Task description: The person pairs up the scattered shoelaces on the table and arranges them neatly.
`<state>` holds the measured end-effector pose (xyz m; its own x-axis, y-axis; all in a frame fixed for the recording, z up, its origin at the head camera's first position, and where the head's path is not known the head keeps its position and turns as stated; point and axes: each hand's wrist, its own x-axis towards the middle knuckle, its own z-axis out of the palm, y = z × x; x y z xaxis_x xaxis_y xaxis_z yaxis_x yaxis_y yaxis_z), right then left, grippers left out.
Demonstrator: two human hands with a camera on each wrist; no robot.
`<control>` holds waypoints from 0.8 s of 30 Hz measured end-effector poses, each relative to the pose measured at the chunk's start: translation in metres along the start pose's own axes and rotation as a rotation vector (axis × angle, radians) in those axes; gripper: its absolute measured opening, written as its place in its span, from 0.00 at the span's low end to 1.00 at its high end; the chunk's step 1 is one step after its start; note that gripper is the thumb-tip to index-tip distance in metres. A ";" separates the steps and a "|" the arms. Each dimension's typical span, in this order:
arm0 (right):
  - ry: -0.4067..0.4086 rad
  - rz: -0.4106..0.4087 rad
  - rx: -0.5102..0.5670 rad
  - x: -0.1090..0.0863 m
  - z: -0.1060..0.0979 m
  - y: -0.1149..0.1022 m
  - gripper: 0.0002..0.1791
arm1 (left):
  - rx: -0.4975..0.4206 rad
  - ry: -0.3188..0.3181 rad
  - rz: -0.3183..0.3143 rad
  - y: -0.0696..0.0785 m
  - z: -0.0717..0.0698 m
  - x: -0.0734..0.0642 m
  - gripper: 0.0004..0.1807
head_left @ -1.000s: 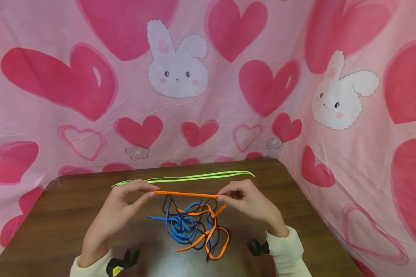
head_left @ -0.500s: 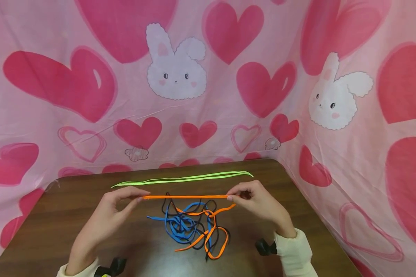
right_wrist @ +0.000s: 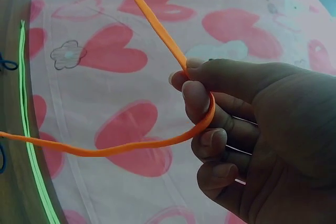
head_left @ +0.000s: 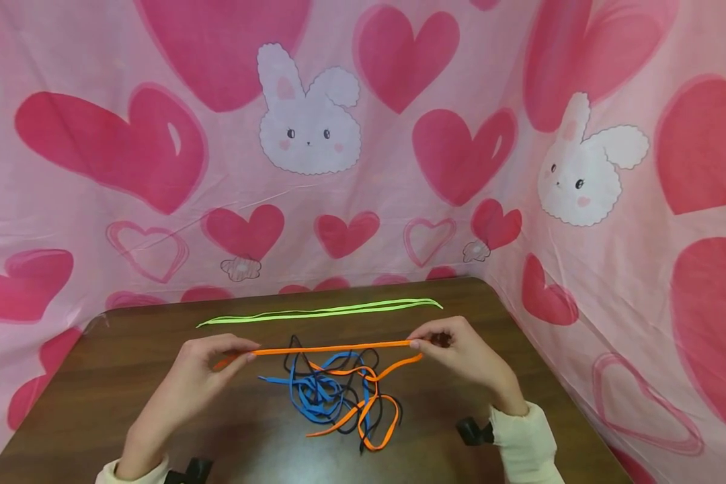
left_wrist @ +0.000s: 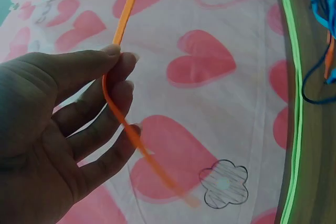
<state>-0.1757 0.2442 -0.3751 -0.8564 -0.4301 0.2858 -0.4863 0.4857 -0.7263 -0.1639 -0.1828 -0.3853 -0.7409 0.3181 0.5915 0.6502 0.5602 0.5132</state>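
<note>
An orange shoelace (head_left: pixel 333 349) is stretched between both hands, above a tangle on the table. My left hand (head_left: pixel 202 370) pinches it between thumb and forefinger; in the left wrist view the free end of the orange shoelace (left_wrist: pixel 152 163) hangs past the fingers. My right hand (head_left: pixel 466 356) pinches the other part, and in the right wrist view the shoelace (right_wrist: pixel 121 149) loops round the fingers and runs back down toward the pile. Below lies a tangle of blue shoelace (head_left: pixel 317 396), dark shoelace (head_left: pixel 399 410) and more orange.
Light green shoelaces (head_left: pixel 320 312) lie straight along the far side of the brown table (head_left: pixel 266 444). A pink cloth (head_left: pixel 387 175) with hearts and rabbits hangs behind and to the right. Black wrist-camera mounts (head_left: pixel 474 431) sit by the cuffs.
Both hands have moved apart, lengthening the orange span between them. More orange shoelace has lifted from the pile toward the right hand. The green shoelaces stay in place.
</note>
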 end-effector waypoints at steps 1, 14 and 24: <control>0.000 0.002 -0.002 -0.001 0.000 0.001 0.03 | 0.009 0.004 0.002 -0.001 0.000 -0.001 0.16; -0.010 0.047 -0.027 -0.009 -0.005 0.018 0.03 | 0.111 -0.011 -0.029 -0.007 -0.006 -0.010 0.19; -0.003 0.066 -0.041 -0.015 -0.011 0.026 0.02 | 0.115 0.037 0.020 -0.010 -0.012 -0.010 0.23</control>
<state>-0.1776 0.2719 -0.3917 -0.8863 -0.3983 0.2364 -0.4357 0.5438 -0.7172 -0.1607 -0.2003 -0.3891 -0.7202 0.3026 0.6243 0.6393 0.6388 0.4279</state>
